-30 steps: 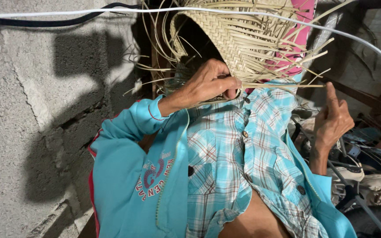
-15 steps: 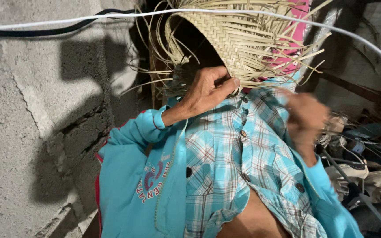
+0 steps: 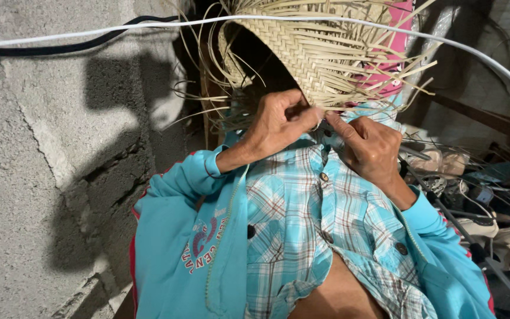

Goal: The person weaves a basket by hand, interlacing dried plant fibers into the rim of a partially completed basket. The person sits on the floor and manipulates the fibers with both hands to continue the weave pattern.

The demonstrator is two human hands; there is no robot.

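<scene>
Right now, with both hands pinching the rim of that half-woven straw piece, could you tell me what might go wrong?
The left hand and right hand meet on one strand at the woven straw piece's lower rim; a slip there might loosen the weave. The loose strand ends stick out stiffly near the fingers and could prick them. The white cable crosses just in front and may snag strands.

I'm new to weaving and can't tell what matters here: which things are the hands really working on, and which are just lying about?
In the work:
- half-woven straw piece, with loose strips at its edge
- left hand pinching its lower edge
- right hand meeting it at the same spot

Lying about:
- white cable and black cable along the concrete wall
- clutter of shoes on the right
</scene>
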